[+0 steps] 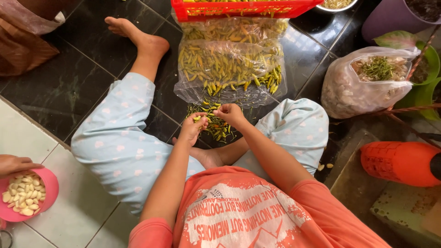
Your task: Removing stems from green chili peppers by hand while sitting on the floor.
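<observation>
I am sitting on the floor, pinching one small chili between both hands: my left hand is closing its grip on the pod, my right hand is nipping its stem. The open chili bag is lying just ahead; a clean pull comes next, I judge.

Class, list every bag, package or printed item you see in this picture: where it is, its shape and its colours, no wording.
Clear plastic bag: floor ahead of hands, flat, full of green-yellow chillies.
Whitish plastic bag: right, rounded, open, green stems on top.
Brown bag: top left, crumpled.
Shirt print: orange shirt, white lettering.
</observation>
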